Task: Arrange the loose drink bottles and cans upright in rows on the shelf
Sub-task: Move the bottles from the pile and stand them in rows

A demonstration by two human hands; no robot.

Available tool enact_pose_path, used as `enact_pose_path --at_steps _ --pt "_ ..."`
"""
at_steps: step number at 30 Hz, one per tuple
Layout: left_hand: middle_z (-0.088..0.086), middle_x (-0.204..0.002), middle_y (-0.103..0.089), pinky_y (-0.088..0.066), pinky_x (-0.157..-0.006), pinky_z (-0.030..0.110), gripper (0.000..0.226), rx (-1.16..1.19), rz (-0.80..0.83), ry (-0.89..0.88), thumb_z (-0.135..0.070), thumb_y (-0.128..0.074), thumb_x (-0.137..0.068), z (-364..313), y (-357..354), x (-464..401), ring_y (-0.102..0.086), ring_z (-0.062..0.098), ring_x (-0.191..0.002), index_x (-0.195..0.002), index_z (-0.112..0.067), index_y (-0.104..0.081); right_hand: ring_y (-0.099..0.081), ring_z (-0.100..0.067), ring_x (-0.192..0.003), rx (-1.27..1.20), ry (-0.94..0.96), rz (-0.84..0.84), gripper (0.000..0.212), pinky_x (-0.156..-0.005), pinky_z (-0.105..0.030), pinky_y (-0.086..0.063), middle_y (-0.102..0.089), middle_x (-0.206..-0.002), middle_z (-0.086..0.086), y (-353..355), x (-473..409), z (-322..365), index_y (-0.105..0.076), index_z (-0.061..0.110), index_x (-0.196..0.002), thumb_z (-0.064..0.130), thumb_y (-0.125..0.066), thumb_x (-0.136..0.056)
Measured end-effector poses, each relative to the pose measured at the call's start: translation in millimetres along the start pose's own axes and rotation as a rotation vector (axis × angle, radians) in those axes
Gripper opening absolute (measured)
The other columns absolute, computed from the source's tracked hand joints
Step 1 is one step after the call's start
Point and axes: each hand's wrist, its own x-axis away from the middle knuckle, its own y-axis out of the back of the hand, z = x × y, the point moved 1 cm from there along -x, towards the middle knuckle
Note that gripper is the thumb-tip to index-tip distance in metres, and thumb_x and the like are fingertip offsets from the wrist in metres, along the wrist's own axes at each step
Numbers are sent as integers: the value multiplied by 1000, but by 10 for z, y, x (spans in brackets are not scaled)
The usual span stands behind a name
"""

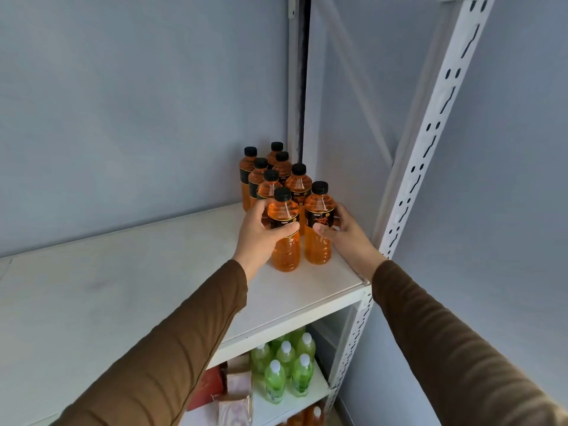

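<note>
Several orange drink bottles with black caps stand upright in two rows at the right end of the white shelf (129, 281). My left hand (258, 233) grips the front left bottle (284, 232) around its dark label. My right hand (341, 232) grips the front right bottle (318, 224) the same way. Both front bottles stand on the shelf near its front right corner. The rest of the orange bottles (270, 173) line up behind them toward the wall.
A white perforated upright post (430, 139) frames the shelf's right side. On the shelf below stand several green bottles (289, 364) with white caps, beside red and pink packages (227, 388). More orange bottles (307, 416) show on a lower level.
</note>
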Motion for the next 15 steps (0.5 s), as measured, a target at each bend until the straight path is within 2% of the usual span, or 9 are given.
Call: enact_pose_path --at_steps 6,10,15 --pt "-13 -121 -64 -51 -101 44 54 -44 -51 -11 -46 -85 -71 21 -71 -66 -59 11 -117 -119 -41 -58 -55 0 -117 -42 39 80 50 -93 -27 -45 -59 -126 19 7 -152 -30 -45 40 -134 30 -69 -91" --pt "-15 -124 -60 -50 -99 35 56 -92 -78 -6 -47 -83 -73 32 -80 -69 -56 9 -118 -122 -43 -55 -52 -7 -123 -43 55 103 56 -101 -35 -44 -56 -133 15 15 -199 -48 -40 37 -139 35 -68 -91" --pt "-17 -122 -58 -46 -92 27 46 -109 -84 -9 -42 -83 -76 11 -69 -74 -53 1 -113 -109 -53 -52 -50 4 -118 -30 60 126 55 -96 -28 -42 -54 -129 24 3 -231 -23 -38 41 -139 38 -67 -91"
